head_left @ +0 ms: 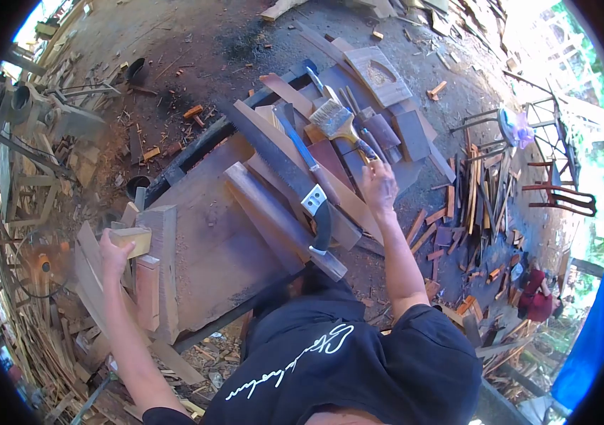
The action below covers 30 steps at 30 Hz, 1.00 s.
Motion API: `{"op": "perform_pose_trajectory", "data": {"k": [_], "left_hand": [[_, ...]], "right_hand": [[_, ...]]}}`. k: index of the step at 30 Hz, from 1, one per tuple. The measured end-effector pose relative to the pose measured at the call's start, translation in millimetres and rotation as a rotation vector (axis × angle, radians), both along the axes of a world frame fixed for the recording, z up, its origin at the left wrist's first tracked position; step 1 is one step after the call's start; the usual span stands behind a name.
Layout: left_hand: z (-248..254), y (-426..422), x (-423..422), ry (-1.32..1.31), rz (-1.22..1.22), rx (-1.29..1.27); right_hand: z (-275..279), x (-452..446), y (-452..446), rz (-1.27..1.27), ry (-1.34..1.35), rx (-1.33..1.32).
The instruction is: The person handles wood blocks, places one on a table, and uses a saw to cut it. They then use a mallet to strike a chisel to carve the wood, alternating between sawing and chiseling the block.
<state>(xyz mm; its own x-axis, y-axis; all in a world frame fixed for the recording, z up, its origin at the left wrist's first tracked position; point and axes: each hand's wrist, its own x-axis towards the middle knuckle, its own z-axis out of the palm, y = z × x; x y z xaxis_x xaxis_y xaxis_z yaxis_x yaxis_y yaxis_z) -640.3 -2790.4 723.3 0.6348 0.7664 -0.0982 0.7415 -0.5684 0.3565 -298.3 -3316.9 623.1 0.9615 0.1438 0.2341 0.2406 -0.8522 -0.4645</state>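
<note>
I'm riding the head view, wide and round, looking steeply down and forward over the shirt (358, 368); left hand (121, 248) and right hand (380, 185) sit within arm's reach, workbench (206, 230) between them, ground (263, 32) curving away beyond both.

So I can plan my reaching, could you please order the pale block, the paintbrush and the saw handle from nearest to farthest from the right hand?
1. Paintbrush, at the right hand.
2. Saw handle, left of that hand, nearer the body.
3. Pale block, far left, in the left hand.
</note>
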Motion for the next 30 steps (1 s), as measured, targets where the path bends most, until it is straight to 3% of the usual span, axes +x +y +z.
{"op": "perform_pose_trajectory", "data": {"k": [6,9,12,13,16,17,23,26,30], "left_hand": [[-3,4,-2,0.020,-0.025,0.046],[-26,28,-16,-0.043,-0.037,-0.130],[-4,-1,2,-0.017,0.000,-0.014],[-19,9,-8,-0.014,-0.007,-0.006],[1,-19,1,0.117,0.064,0.107],[6,-25,-5,0.127,0.087,0.125],[16,-81,-6,-0.013,-0.069,0.047],[11,-105,-3,0.023,-0.071,-0.045],[-17,-120,0,0.112,-0.148,-0.077]], "right_hand": [[-30,46,-27,-0.180,0.100,-0.216],[-74,68,-57,0.025,0.181,-0.168],[-89,73,-63,0.129,0.099,-0.297],[-89,76,-66,0.135,0.143,-0.320],[-98,86,-74,0.147,0.246,-0.259],[-132,95,-91,0.275,0.115,-0.297],[-55,62,-74,0.027,0.333,0.414],[-15,44,-72,-0.029,0.335,0.600],[58,4,-45,0.094,0.323,0.731]]}}
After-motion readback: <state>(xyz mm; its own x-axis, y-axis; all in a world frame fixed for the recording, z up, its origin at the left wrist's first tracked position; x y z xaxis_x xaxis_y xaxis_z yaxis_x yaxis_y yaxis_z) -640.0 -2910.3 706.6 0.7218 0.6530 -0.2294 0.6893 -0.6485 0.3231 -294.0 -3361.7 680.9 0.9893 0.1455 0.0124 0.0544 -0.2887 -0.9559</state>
